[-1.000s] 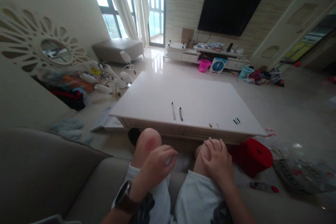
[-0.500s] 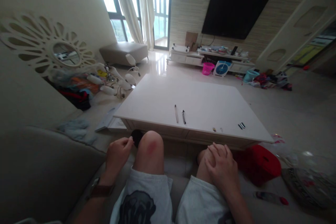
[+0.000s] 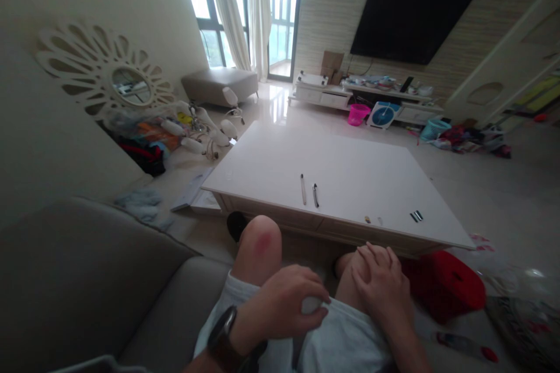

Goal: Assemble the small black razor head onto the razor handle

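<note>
My left hand [image 3: 293, 303] hovers above my lap, its thumb and fingers curled towards each other. A pale oval patch shows between them; I cannot tell whether it is a small object or the light shorts [image 3: 350, 326] seen through the gap. A watch with a brown band [image 3: 223, 338] is on that wrist. My right hand [image 3: 382, 280] lies over my right knee with the fingers spread, holding nothing. Beyond my knees, a pen-like stick [image 3: 303, 189] and a dark-and-silver slim tool [image 3: 315, 195] lie on the white table [image 3: 350, 157].
Small dark strips [image 3: 416, 216] and a tiny brownish piece [image 3: 367, 220] lie near the table's front edge. At the right stand a red stool-like container [image 3: 459, 285] and a bottle with a red cap [image 3: 466, 345]. A grey sofa [image 3: 100, 268] is on the left.
My left hand has moved right, from beside my left knee to over my lap. My right hand stays on the right knee. The view has turned slightly left.
</note>
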A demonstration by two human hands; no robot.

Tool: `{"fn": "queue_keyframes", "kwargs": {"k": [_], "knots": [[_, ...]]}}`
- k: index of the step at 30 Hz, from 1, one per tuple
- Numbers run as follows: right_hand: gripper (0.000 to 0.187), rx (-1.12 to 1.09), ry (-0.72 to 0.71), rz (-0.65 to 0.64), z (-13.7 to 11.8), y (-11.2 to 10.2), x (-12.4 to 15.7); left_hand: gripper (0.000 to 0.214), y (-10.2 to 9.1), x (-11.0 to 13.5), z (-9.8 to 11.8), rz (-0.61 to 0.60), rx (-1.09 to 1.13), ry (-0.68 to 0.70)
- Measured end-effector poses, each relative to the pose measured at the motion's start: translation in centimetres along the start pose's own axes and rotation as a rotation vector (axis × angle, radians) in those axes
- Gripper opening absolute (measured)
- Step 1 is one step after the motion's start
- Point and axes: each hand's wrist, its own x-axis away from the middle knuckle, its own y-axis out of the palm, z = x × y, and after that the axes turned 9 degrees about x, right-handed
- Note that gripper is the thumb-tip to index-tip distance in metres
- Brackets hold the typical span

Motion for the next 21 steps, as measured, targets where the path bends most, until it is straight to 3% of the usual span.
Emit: {"fn": "queue_keyframes", "kwargs": {"k": [2, 4, 6, 8, 9, 10, 12, 15, 18, 19, 21], "knots": [[0.045, -0.004, 0.002, -0.003, 0.3, 0.2, 0.1, 0.024, -1.3, 0.0, -1.1, 0.105, -0.093, -0.002], [0.045, -0.012, 0.011, 0.001, 0.5, 0.4, 0.0, 0.027, -4.2, 0.7, -3.4, 0.16, -0.19, -0.044], [0.045, -0.025, 0.013, 0.009, 0.4, 0.5, 0.0, 0.031, -7.9, 2.1, -6.4, 0.293, -0.307, -0.227], [0.045, -0.038, 0.005, 0.015, 0.3, 0.6, -0.1, 0.041, -11.6, 4.2, -9.2, 0.493, -0.427, -0.576], [0.044, -0.042, 0.003, 0.018, 0.2, 0.6, -0.1, 0.043, -13.1, 5.2, -10.3, 0.524, -0.472, -0.73], [0.044, -0.044, 0.003, 0.019, 0.0, 0.6, -0.1, 0.043, -14.2, 6.1, -11.3, 0.554, -0.482, -0.794], [0.044, -0.044, 0.009, 0.014, -0.1, 0.6, -0.1, 0.043, -15.2, 7.0, -12.3, 0.616, -0.393, -0.793], [0.045, -0.048, 0.014, 0.005, -0.2, 0.5, -0.2, 0.047, -13.4, 6.1, -11.5, 0.685, -0.212, -0.681], [0.045, -0.052, 0.005, 0.002, 0.0, 0.4, -0.3, 0.045, -9.1, 3.5, -8.1, 0.681, -0.176, -0.521], [0.045, -0.051, -0.002, 0.0, 0.1, 0.3, -0.4, 0.039, -7.6, 2.6, -6.6, 0.633, -0.205, -0.429], [0.045, -0.048, -0.018, -0.003, 0.3, 0.1, -0.4, 0.03, -5.0, 1.1, -3.6, 0.369, -0.084, -0.271]]}}
